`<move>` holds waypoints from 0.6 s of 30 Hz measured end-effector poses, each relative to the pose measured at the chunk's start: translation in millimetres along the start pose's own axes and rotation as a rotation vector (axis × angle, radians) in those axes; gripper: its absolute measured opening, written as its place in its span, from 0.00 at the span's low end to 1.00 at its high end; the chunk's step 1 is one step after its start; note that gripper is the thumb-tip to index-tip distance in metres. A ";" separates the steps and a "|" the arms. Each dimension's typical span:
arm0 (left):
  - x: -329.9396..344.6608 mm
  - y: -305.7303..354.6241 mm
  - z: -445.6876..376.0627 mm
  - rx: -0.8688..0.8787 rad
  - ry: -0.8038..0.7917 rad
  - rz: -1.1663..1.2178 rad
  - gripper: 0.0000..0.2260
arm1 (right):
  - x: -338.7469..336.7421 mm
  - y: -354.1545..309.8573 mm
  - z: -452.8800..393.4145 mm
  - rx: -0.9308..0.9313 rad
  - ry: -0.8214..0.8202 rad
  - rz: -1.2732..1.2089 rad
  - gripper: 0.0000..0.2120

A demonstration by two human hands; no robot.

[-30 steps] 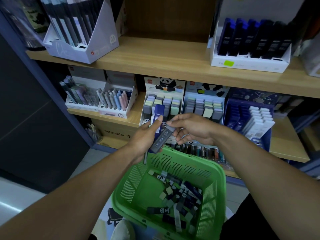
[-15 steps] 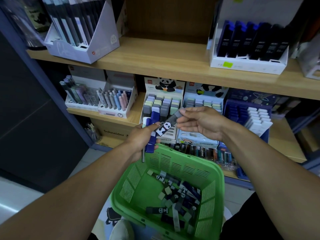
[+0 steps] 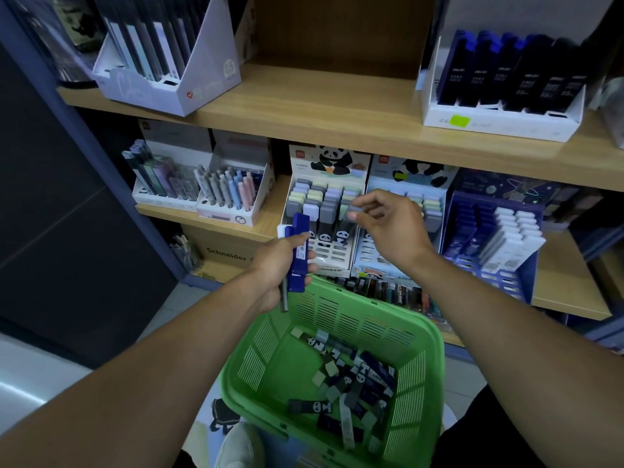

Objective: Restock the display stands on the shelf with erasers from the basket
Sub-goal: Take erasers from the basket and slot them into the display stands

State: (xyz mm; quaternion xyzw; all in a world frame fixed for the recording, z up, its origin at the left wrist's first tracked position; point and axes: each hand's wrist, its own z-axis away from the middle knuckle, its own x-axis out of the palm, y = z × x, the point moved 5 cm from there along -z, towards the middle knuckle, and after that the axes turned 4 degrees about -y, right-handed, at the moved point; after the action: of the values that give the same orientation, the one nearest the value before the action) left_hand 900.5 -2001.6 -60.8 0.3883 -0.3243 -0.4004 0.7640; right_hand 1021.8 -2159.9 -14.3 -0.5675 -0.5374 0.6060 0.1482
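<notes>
- The right hand (image 3: 393,231) is raised in front of the left panda display stand (image 3: 322,211) on the middle shelf (image 3: 270,219). Its thumb and fingers pinch the grey top of a panda eraser (image 3: 351,217), which stands upright at the right column of this stand; the picture is blurred here, so I cannot tell if the eraser already sits in a slot.
- The left hand (image 3: 280,265) is just above the far rim of the green basket (image 3: 337,363). Its fingers are curled around a bundle of dark blue erasers (image 3: 299,251), held upright, with the thumb pressed on the front; a thin grey stick comes out below the palm.
- The basket is low in the view, in front of the person, and many loose erasers (image 3: 351,376) lie on its bottom, mostly toward the right side: panda ones, dark blue ones, small pale ones.
- A second panda display stand (image 3: 415,211) is touching the first on its right, partly hidden by the right hand.
- Further right stands a blue display stand (image 3: 489,231) with white erasers.
- At the left of the same shelf is a box of pastel pens (image 3: 233,194).
</notes>
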 end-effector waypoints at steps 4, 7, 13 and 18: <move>-1.5 1.5 -0.4 -0.009 0.003 0.017 0.11 | 6.0 0.4 -4.2 -0.037 0.035 0.081 0.04; -3.1 1.8 -0.7 -0.013 0.013 0.022 0.11 | 8.1 1.2 -7.7 -0.049 0.018 0.121 0.04; -4.1 2.6 -2.0 -0.010 -0.019 0.033 0.13 | 5.9 1.6 -10.6 -0.038 -0.009 0.129 0.04; -3.2 3.3 -0.8 -0.008 -0.036 0.042 0.14 | 5.3 -0.9 -12.0 -0.089 0.009 0.243 0.06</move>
State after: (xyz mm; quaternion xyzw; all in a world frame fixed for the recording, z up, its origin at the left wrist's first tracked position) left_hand 900.8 -1997.3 -58.9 0.3709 -0.3444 -0.3927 0.7679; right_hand 1029.9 -2149.7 -13.7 -0.6369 -0.4905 0.5926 0.0509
